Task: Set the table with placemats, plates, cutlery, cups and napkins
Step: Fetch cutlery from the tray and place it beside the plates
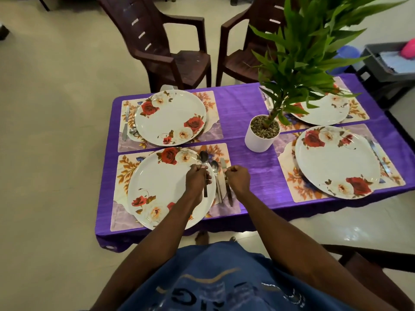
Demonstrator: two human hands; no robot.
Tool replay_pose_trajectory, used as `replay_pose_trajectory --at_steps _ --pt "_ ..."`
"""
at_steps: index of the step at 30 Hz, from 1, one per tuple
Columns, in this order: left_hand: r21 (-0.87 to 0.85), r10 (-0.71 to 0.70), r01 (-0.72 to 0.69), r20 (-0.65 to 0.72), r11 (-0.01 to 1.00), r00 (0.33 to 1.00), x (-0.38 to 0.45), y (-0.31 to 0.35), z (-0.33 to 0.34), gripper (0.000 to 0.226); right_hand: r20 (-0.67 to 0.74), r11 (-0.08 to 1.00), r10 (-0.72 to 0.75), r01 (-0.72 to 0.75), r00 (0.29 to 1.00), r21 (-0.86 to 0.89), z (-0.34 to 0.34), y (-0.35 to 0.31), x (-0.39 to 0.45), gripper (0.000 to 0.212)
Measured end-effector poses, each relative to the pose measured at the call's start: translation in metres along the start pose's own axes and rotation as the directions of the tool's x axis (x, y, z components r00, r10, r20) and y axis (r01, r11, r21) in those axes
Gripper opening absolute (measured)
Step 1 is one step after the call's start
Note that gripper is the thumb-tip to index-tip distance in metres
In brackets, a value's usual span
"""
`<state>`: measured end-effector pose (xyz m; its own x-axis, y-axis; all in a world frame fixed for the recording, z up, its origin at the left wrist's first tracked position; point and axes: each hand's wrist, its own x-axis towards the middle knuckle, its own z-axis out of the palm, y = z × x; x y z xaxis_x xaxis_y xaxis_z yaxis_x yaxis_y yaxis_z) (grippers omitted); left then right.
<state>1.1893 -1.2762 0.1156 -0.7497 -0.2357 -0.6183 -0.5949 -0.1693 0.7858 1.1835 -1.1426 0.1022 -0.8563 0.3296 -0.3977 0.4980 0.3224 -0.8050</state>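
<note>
Table (pixel 242 104) covered with a purple cloth, 4 place settings laid out. Each setting has 1 floral placemat with 1 white rose-patterned plate on it.

Near-left setting: placemat (pixel 122 169) carries plate (pixel 157 185). Left hand (pixel 197 178) is over the right rim of this plate, fingers curled round the handle of a spoon (pixel 204 158); the spoon's bowl points away from the person, its handle end shows below the hand. Right hand (pixel 238 178) is just beside the left, the 2 hands close but apart, fingers curled at a knife (pixel 228 189) that lies on the placemat to the right of the plate. A second spoon (pixel 215 167) lies on the mat between the held spoon and the knife.

Far-left setting: plate (pixel 170 117) on its mat, with a knife (pixel 125 122) and a spoon (pixel 133 130) at its left edge.

Near-right setting: plate (pixel 336 160) on its mat, cutlery (pixel 379 158) along its right side; type cannot be told.

Far-right setting: plate (pixel 323 108) partly hidden by the leaves of a potted plant (pixel 262 133), which stands in a white pot near the table's middle.

2 brown plastic chairs (pixel 170 48) stand at the far side
</note>
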Motion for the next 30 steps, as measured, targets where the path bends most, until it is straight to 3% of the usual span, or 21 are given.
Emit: replay_pose_trajectory --at_steps 7,13,20,30 --pt "0.056 0.028 -0.032 0.070 0.998 0.997 0.004 0.010 0.045 0.004 -0.027 0.980 0.091 -0.084 0.996 0.180 -0.036 0.007 0.000 0.017" --pt "0.133 0.074 -0.108 0.241 0.985 0.968 -0.009 0.013 0.097 0.015 -0.004 0.962 0.105 -0.101 0.994 0.254 -0.080 0.017 0.003 0.022" --pt "0.193 0.083 -0.141 0.277 0.971 0.957 -0.024 -0.003 0.158 0.015 0.035 0.943 0.098 -0.104 0.995 0.317 -0.134 0.044 0.011 0.024" --pt "0.224 0.068 -0.157 0.363 0.962 0.929 -0.088 -0.039 0.336 0.016 -0.035 0.940 0.088 -0.071 0.996 0.332 -0.302 0.110 0.050 0.016"
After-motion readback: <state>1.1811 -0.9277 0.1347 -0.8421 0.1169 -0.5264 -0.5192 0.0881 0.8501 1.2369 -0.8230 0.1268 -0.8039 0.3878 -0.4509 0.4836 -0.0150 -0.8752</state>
